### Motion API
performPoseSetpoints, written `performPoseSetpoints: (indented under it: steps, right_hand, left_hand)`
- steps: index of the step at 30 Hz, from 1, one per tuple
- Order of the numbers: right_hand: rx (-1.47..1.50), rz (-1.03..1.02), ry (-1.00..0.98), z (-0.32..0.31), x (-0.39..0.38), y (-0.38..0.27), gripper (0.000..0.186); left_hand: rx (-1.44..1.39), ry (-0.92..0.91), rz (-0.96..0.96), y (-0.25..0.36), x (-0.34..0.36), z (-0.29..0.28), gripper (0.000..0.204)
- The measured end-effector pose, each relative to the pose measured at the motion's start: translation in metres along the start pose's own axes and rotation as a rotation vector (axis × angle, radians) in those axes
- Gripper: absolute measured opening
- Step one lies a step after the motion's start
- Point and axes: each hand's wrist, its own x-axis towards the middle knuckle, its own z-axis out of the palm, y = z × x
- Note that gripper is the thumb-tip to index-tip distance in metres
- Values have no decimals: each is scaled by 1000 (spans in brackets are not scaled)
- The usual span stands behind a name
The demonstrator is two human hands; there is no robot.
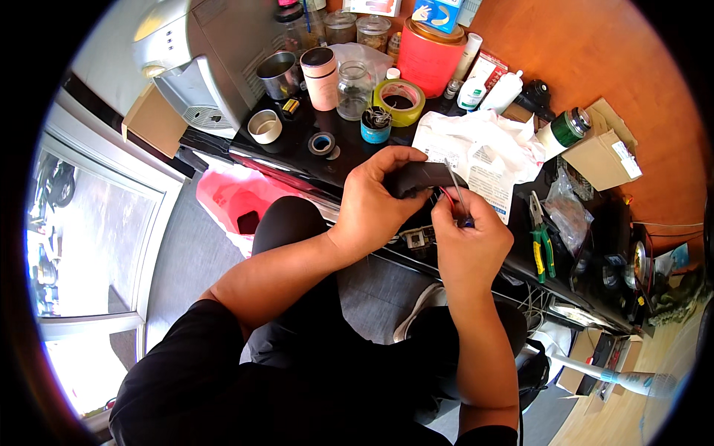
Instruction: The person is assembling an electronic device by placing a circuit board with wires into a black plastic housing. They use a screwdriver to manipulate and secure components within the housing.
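Observation:
My left hand [368,204] is wrapped around a dark, rounded casing [422,177], held up over the front edge of the black table. In my closed right hand [476,239] is a thin screwdriver [454,181]; its metal shaft points away from me across the right end of the casing, and a bit of dark blue handle shows below the fingers. A short red wire [446,195] comes out between the casing and my right fingertips. Whether the screwdriver's tip touches the casing I cannot tell.
Behind my hands lie a white plastic bag [476,141], yellow tape [399,102] and a blue tin [375,128]. Green-handled pliers [541,241] rest at the right. Black tape [321,143] and a small cup [265,126] stand left. Below hangs a pink bag [223,201].

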Motion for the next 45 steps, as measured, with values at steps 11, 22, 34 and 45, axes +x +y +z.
performPoseSetpoints:
  steps: [11,22,34,45]
  right_hand:
    - [34,-288,-134,2,-4,-2,15]
    - [210,256,-113,-7,-3,-5,18]
    - [93,111,-27,0,-5,0,13]
    - [47,-71,-160,-6,-3,0,18]
  left_hand:
    - [-51,45,-2,-9,3,-5,44]
    - [-55,54,29,-16,7,0,47]
    - [31,37,-4,-20,5,2,47]
    - [-84,64,-81,-16,5,-2,53]
